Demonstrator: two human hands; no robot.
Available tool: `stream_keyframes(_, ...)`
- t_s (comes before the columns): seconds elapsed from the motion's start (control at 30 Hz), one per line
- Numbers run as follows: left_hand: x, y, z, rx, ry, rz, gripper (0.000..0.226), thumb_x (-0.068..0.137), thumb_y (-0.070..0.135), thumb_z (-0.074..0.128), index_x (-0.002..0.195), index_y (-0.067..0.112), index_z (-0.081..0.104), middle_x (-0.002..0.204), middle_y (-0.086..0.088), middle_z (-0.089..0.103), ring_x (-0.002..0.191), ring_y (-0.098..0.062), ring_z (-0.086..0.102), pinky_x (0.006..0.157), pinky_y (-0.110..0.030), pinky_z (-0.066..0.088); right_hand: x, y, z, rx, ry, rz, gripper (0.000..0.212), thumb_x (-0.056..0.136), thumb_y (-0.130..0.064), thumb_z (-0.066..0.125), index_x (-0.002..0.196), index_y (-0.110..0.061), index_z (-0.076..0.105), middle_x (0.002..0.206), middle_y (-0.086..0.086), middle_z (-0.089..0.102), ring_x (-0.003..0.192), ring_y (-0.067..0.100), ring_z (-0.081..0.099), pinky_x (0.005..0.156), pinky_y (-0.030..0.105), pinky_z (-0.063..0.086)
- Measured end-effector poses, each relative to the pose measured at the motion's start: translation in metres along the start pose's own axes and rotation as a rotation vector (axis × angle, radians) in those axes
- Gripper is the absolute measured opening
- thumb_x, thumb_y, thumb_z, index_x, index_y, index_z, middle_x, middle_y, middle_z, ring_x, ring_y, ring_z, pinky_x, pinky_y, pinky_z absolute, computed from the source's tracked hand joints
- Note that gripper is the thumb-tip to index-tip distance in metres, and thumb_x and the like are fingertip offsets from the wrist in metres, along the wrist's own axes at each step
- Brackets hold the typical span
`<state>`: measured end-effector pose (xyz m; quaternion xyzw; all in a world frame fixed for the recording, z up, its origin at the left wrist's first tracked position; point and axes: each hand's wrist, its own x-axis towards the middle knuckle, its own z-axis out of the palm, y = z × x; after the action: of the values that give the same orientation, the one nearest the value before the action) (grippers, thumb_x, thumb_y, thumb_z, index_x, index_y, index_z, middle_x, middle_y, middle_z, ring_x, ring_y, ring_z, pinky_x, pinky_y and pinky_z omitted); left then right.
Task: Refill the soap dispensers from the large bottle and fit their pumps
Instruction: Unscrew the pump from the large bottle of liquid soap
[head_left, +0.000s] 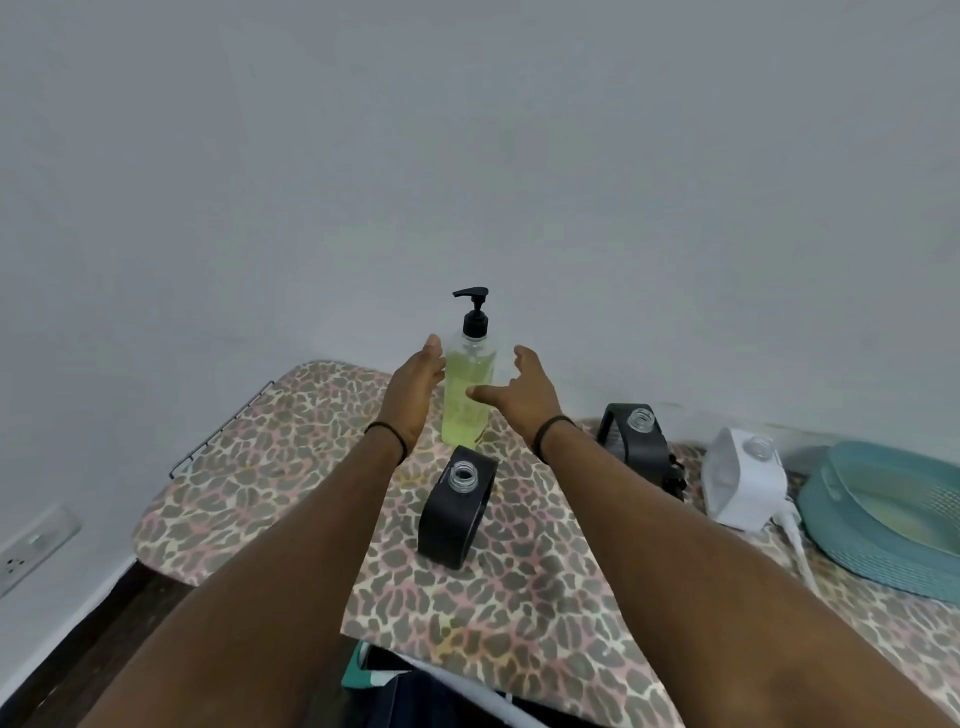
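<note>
Large pump bottle (467, 384) is flanked by left hand (413, 395) and right hand (524, 395), both grips wide, nothing held.

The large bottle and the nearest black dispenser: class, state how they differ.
The large bottle is tall, clear and holds yellow-green soap; the black dispenser is squat and opaque. The large bottle carries a black pump; the black dispenser's threaded neck is open, with no pump. Both stand on the patterned board.
</note>
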<state>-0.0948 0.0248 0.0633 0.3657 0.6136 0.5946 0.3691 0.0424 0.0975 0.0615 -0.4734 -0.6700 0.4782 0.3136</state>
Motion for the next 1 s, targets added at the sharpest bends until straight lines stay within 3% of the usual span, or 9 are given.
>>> stream_keyframes(0.13,0.007,-0.003,0.002,-0.025,-0.018,-0.012,0.057,0.105,0.049,0.033,0.139,0.009,0.055,0.138,-0.006,0.059,0.123,-0.015,0.056,0.106,-0.028,0.038,0.023,0.011,0.007,0.044,-0.114,-0.025,0.109,0.071,-0.019,0.088,0.156,-0.024,0.02,0.159,0.006,0.033,0.142,0.027,0.037,0.112,0.048,0.039)
stream_keyframes(0.27,0.007,-0.002,0.003,-0.053,-0.018,-0.04,0.06,0.105,0.047,0.034,0.144,0.004,0.049,0.144,-0.01,0.054,0.132,-0.019,0.053,0.105,-0.026,0.039,0.033,0.015,0.005,0.088,-0.084,-0.061,0.1,0.056,-0.025,0.092,0.141,-0.026,0.04,0.14,0.004,0.055,0.127,0.025,0.054,0.104,0.05,0.048)
stream_keyframes(0.4,0.0,0.01,0.008,-0.007,-0.058,-0.021,0.057,0.106,0.044,0.035,0.142,0.002,0.051,0.142,-0.013,0.056,0.13,-0.021,0.055,0.103,-0.025,0.041,0.023,0.018,-0.011,0.101,-0.068,-0.088,0.095,0.06,-0.017,0.094,0.14,-0.024,0.043,0.138,0.003,0.057,0.124,0.024,0.057,0.102,0.049,0.05)
stream_keyframes(0.5,-0.011,0.022,0.019,0.022,-0.097,-0.006,0.055,0.105,0.043,0.037,0.139,0.003,0.055,0.139,-0.012,0.059,0.127,-0.02,0.058,0.109,-0.033,0.042,0.005,0.018,-0.033,0.116,-0.057,-0.112,0.096,0.063,-0.015,0.094,0.143,-0.023,0.042,0.141,0.004,0.056,0.125,0.025,0.055,0.102,0.046,0.05)
stream_keyframes(0.63,-0.033,0.042,0.04,0.033,-0.119,0.053,0.045,0.103,0.041,0.045,0.128,0.009,0.065,0.128,-0.005,0.068,0.117,-0.015,0.064,0.11,-0.039,0.044,-0.026,0.001,-0.073,0.096,0.002,-0.161,0.101,0.052,-0.03,0.096,0.139,-0.025,0.046,0.136,0.001,0.059,0.119,0.023,0.061,0.1,0.046,0.053)
stream_keyframes(0.8,-0.077,0.078,0.068,0.039,-0.151,0.135,0.019,0.087,0.035,0.065,0.091,0.02,0.077,0.098,0.002,0.077,0.097,-0.013,0.073,0.097,-0.041,0.055,-0.081,-0.017,-0.126,0.052,0.055,-0.208,0.096,0.042,-0.039,0.093,0.129,-0.027,0.053,0.123,-0.005,0.066,0.103,0.017,0.07,0.094,0.045,0.056)
stream_keyframes(0.87,-0.1,0.083,0.081,0.079,-0.17,0.192,0.024,0.077,0.031,0.069,0.093,0.017,0.079,0.094,0.0,0.078,0.094,-0.016,0.074,0.088,-0.04,0.059,-0.106,-0.016,-0.145,0.035,0.069,-0.201,0.092,0.044,-0.037,0.094,0.126,-0.028,0.054,0.121,-0.005,0.067,0.104,0.016,0.069,0.093,0.044,0.056)
stream_keyframes(1.0,-0.146,0.063,0.11,0.257,-0.217,0.297,0.028,0.081,0.007,0.066,0.103,0.018,0.079,0.091,0.01,0.076,0.096,-0.019,0.073,0.086,-0.042,0.06,-0.162,0.01,-0.175,0.042,0.111,-0.172,0.081,0.056,-0.02,0.096,0.126,-0.02,0.055,0.119,0.0,0.067,0.106,0.007,0.064,0.082,0.03,0.058)
